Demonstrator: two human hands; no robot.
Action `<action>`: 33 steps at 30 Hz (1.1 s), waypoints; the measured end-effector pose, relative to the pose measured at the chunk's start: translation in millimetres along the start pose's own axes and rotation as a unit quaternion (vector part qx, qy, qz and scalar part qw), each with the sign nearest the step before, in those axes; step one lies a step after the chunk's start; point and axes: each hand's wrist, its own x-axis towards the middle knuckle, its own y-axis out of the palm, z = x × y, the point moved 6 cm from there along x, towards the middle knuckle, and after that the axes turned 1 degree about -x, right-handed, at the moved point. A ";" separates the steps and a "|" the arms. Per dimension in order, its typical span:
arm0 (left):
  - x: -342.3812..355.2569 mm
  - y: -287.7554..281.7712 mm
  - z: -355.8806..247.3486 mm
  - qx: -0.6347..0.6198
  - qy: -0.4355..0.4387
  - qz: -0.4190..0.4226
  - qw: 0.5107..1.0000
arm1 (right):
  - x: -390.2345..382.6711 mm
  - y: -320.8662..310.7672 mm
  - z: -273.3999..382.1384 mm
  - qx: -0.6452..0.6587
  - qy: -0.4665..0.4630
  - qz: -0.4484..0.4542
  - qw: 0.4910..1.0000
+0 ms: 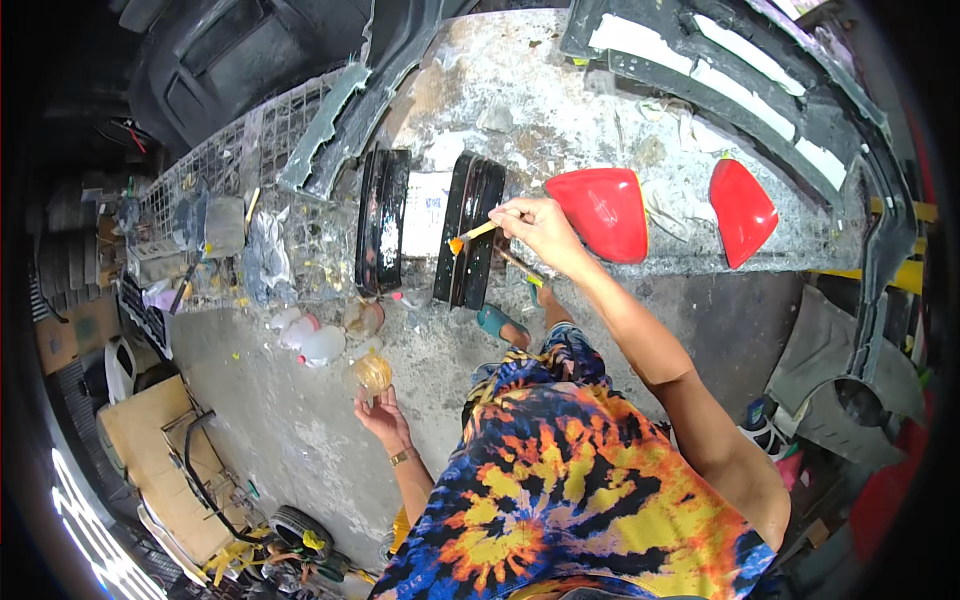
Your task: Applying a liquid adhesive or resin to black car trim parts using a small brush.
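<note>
My right hand pinches the pale handle of a brush whose orange, wet-looking tip hangs over a long black glossy mould-like piece. Whether the bristles touch its surface I cannot tell. A second black piece of the same shape lies to its left, with white printed paper between the two. Lower down, off the bench's near edge, my left hand is closed around a clear container with amber contents.
Two red glossy shells lie on the stained bench, right of the black pieces. Large dark curved panels stand behind. Wire mesh borders the left. Several plastic bottles are beyond my left hand; a cardboard-coloured board is lower left.
</note>
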 end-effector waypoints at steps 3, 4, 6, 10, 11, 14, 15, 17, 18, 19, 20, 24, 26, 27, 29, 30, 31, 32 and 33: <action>-5.5 4.8 -6.7 -0.002 0.013 -0.013 1.000 | 18.8 -11.7 14.3 -0.014 -0.002 -0.007 1.000; -6.9 6.0 -8.9 0.000 0.021 -0.016 1.000 | 25.1 -13.8 17.4 -0.012 -0.002 -0.006 1.000; -12.5 10.9 -11.5 0.000 0.017 -0.027 0.999 | 39.8 -21.6 22.3 -0.021 -0.007 -0.009 1.000; -21.5 25.8 -17.3 0.002 0.024 -0.055 0.998 | 66.0 -36.3 26.0 -0.005 -0.021 -0.017 1.000; -22.9 29.2 -18.3 0.005 0.024 -0.058 0.998 | 71.0 -41.5 23.8 -0.030 0.017 -0.009 0.999; -25.8 41.0 -18.8 -0.001 0.022 -0.062 0.998 | 90.5 -56.8 16.8 0.000 0.017 -0.031 0.999; -28.1 43.7 -20.8 -0.004 0.025 -0.061 0.998 | 94.4 -59.0 14.2 0.030 0.054 -0.037 0.997; -32.5 49.1 -25.4 -0.002 0.029 -0.063 0.998 | 104.2 -64.6 16.6 0.032 0.065 -0.049 0.996; -35.2 51.9 -25.4 -0.005 0.033 -0.063 0.997 | 110.1 -70.2 15.9 0.031 0.069 -0.060 0.995; -37.9 54.6 -26.1 -0.008 0.037 -0.063 0.997 | 115.5 -77.5 12.5 0.032 0.069 -0.079 0.994; -39.5 57.5 -26.5 -0.006 0.040 -0.066 0.997 | 115.7 -82.1 10.0 0.035 0.071 -0.076 0.994; -55.1 48.4 -41.7 -0.004 0.060 -0.099 0.993 | 96.7 -84.7 45.9 0.003 0.027 -0.134 0.991; -52.7 55.6 -40.0 -0.009 0.060 -0.101 0.993 | 87.9 -96.6 40.2 0.033 0.050 -0.148 0.987; -53.0 56.5 -39.0 -0.010 0.059 -0.099 0.993 | 81.5 -96.6 43.8 0.038 0.062 -0.142 0.987; -54.8 58.6 -37.3 -0.014 0.057 -0.097 0.994 | 69.5 -95.1 52.4 0.044 0.071 -0.124 0.989; -56.5 56.9 -39.5 -0.020 0.065 -0.104 0.992 | 63.7 -93.6 53.1 0.061 0.082 -0.122 0.987; -59.0 54.5 -46.3 -0.019 0.064 -0.109 0.992 | 55.8 -89.1 58.0 0.077 0.096 -0.125 0.984; -62.3 51.3 -52.8 -0.019 0.061 -0.114 0.991 | 50.2 -81.0 67.1 0.077 0.096 -0.118 0.985; -62.7 48.0 -52.5 -0.025 0.063 -0.117 0.991 | 48.0 -75.6 74.3 0.087 0.093 -0.112 0.986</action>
